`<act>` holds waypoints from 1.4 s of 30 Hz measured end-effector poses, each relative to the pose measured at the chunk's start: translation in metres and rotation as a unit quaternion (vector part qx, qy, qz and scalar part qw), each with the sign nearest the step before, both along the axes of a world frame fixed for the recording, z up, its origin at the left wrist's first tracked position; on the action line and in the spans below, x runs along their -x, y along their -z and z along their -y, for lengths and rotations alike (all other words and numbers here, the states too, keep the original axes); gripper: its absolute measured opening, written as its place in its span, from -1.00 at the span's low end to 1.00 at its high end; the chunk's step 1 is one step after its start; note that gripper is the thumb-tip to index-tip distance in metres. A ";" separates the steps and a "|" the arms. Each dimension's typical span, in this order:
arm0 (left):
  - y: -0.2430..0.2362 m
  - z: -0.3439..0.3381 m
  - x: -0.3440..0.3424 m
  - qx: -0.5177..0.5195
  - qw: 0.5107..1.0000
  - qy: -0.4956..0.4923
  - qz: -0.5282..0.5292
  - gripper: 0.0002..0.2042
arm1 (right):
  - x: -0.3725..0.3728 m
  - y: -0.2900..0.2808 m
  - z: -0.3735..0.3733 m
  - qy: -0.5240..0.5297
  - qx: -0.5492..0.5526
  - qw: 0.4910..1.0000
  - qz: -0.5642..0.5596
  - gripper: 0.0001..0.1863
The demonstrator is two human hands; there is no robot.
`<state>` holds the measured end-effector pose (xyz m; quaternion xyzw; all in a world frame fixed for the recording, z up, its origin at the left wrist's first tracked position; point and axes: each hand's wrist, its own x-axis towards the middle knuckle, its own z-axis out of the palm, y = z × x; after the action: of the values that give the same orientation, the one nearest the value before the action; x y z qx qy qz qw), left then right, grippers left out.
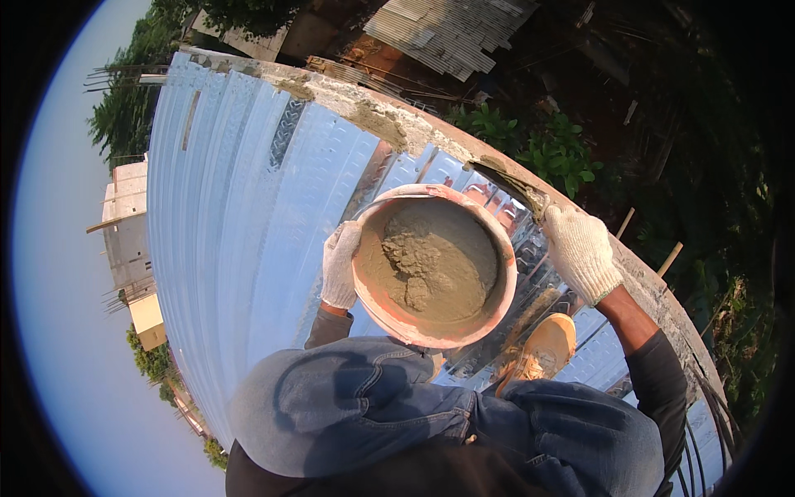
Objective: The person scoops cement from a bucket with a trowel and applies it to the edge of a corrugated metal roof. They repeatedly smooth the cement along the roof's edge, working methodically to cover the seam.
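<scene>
A round, reddish-pink bowl (507, 277) sits in front of me, its inside filled with wet grey-brown mortar (439, 257). My left hand (339, 263), in a white knitted glove, is closed on the bowl's left side; its fingertips are partly hidden. To the right, my gloved right hand (577, 251) is closed round the handle of a trowel (512, 184). The trowel's blade lies along the inner edge of a low concrete ledge (331, 93), with mortar on and around it. Smears of mortar mark the ledge's top.
Shiny ribbed metal sheeting (248, 190) spreads under and left of me. My tan shoe (542, 348) stands on it by the ledge. Past the ledge is a drop with leafy plants (563, 153) and a corrugated roof (451, 33). Wooden sticks (669, 259) and rebar jut out at right.
</scene>
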<state>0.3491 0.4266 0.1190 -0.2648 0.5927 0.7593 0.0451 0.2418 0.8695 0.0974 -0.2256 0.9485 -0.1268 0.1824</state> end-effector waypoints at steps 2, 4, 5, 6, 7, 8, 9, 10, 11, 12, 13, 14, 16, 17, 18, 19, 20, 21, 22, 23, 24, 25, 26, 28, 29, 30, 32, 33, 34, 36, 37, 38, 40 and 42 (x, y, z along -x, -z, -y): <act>0.000 -0.004 0.003 0.000 1.000 -0.002 -0.001 -0.77 | -0.022 -0.004 0.004 -0.006 -0.013 1.000 0.000 -0.51; -0.001 -0.019 0.011 0.012 1.000 -0.008 -0.006 -0.79 | -0.042 -0.017 0.000 0.012 -0.082 0.995 0.049 -0.60; 0.002 -0.009 0.005 0.028 0.999 -0.008 -0.013 -0.78 | -0.048 -0.026 -0.001 0.011 -0.049 0.998 0.044 -0.66; -0.006 0.005 -0.004 0.054 0.998 -0.009 -0.017 -0.78 | -0.053 -0.037 0.003 0.014 -0.033 0.998 0.057 -0.69; -0.006 0.002 -0.004 0.055 0.998 0.000 -0.013 -0.71 | -0.055 -0.050 -0.004 0.023 -0.035 0.997 0.068 -0.71; -0.003 -0.003 -0.002 0.032 0.999 -0.004 -0.012 -0.68 | -0.057 -0.062 -0.010 0.033 -0.036 0.996 0.080 -0.73; 0.010 -0.018 0.006 -0.006 1.000 -0.005 -0.017 -0.65 | -0.057 -0.073 -0.023 0.049 -0.019 0.997 0.063 -0.73; 0.000 -0.013 0.007 -0.015 1.000 -0.008 -0.015 -0.62 | -0.057 -0.085 -0.027 0.059 0.026 0.996 0.054 -0.73; -0.001 -0.009 0.006 -0.046 0.999 -0.001 -0.004 -0.53 | -0.055 -0.095 -0.032 0.070 0.062 0.995 0.044 -0.73; -0.003 -0.008 0.005 -0.073 0.997 0.001 0.005 -0.53 | -0.054 -0.105 -0.035 0.093 0.089 0.990 0.050 -0.71; -0.005 -0.008 0.004 -0.102 0.995 0.004 0.015 -0.52 | -0.055 -0.117 -0.036 0.116 0.114 0.985 0.058 -0.68; -0.009 -0.007 0.002 -0.130 0.991 0.007 0.025 -0.52 | -0.053 -0.127 -0.036 0.138 0.140 0.978 0.067 -0.66; -0.011 -0.010 -0.001 -0.172 0.985 0.000 0.029 -0.51 | -0.049 -0.143 -0.039 0.134 0.177 0.973 0.062 -0.58; -0.013 -0.011 -0.002 -0.192 0.981 -0.002 0.032 -0.50 | -0.049 -0.146 -0.040 0.117 0.194 0.973 0.046 -0.59; -0.017 -0.014 -0.002 -0.181 0.983 0.002 0.030 -0.49 | -0.051 -0.150 -0.041 0.102 0.208 0.972 0.032 -0.58; -0.026 -0.019 0.000 -0.171 0.985 0.005 0.031 -0.47 | -0.048 -0.159 -0.038 0.084 0.206 0.974 0.050 -0.59; -0.034 -0.022 0.001 -0.159 0.987 0.009 0.031 -0.45 | -0.051 -0.165 -0.036 0.073 0.194 0.975 0.074 -0.61; -0.040 -0.023 0.001 -0.140 0.990 0.014 0.030 -0.43 | -0.053 -0.170 -0.035 0.059 0.183 0.976 0.099 -0.64; -0.046 -0.023 0.000 -0.120 0.992 0.021 0.029 -0.40 | -0.054 -0.176 -0.032 0.047 0.172 0.976 0.123 -0.66; -0.051 -0.026 0.002 -0.103 0.994 0.030 0.032 -0.38 | -0.054 -0.184 -0.029 0.029 0.159 0.976 0.147 -0.69; -0.045 -0.044 0.011 -0.124 0.992 0.032 0.011 -0.38 | -0.054 -0.186 -0.034 0.026 0.123 0.981 0.150 -0.68; -0.041 -0.062 0.021 -0.145 0.989 0.033 -0.009 -0.38 | -0.056 -0.187 -0.039 0.023 0.087 0.984 0.156 -0.67; -0.075 -0.060 0.018 -0.122 0.992 0.025 -0.007 -0.37 | -0.060 -0.186 -0.036 0.008 0.093 0.978 0.184 -0.65; -0.082 -0.068 0.011 -0.106 0.994 0.038 0.012 -0.31 | -0.058 -0.193 -0.028 0.025 0.050 0.976 0.213 -0.64; -0.082 -0.077 0.010 -0.134 0.990 0.039 0.010 -0.31 | -0.061 -0.184 -0.032 0.028 0.042 0.982 0.181 -0.66; -0.085 -0.092 0.017 -0.162 0.986 0.045 0.003 -0.30 | -0.063 -0.179 -0.039 0.035 0.032 0.989 0.144 -0.68; -0.112 -0.098 0.021 -0.108 0.993 0.050 0.003 -0.30 | -0.053 -0.178 -0.033 0.020 0.028 0.991 0.131 -0.69; -0.107 -0.108 0.026 -0.101 0.993 0.058 -0.006 -0.31 | -0.051 -0.173 -0.032 0.017 0.015 0.992 0.123 -0.69; -0.112 -0.114 0.030 -0.096 0.993 0.068 -0.007 -0.31 | -0.050 -0.163 -0.025 0.009 0.019 0.993 0.115 -0.69; -0.122 -0.125 0.037 -0.091 0.992 0.085 -0.012 -0.33 | -0.052 -0.147 -0.014 -0.025 0.034 0.996 0.078 -0.67; -0.121 -0.130 0.040 -0.092 0.992 0.088 -0.020 -0.35 | -0.054 -0.136 -0.011 -0.050 0.044 0.997 0.047 -0.65; -0.121 -0.135 0.043 -0.093 0.991 0.091 -0.028 -0.38 | -0.058 -0.133 -0.008 -0.076 0.054 0.996 0.017 -0.64; -0.120 -0.137 0.047 -0.084 0.991 0.100 -0.028 -0.41 | -0.067 -0.137 0.003 -0.098 -0.009 0.995 0.031 -0.61; -0.119 -0.136 0.050 -0.069 0.991 0.111 -0.020 -0.44 | -0.076 -0.144 0.005 -0.129 -0.057 0.990 0.013 -0.61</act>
<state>0.2990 0.5630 0.2382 -0.1788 0.5653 0.7938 0.1356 0.3174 0.8643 0.2411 -0.3340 0.9145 -0.0513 0.2224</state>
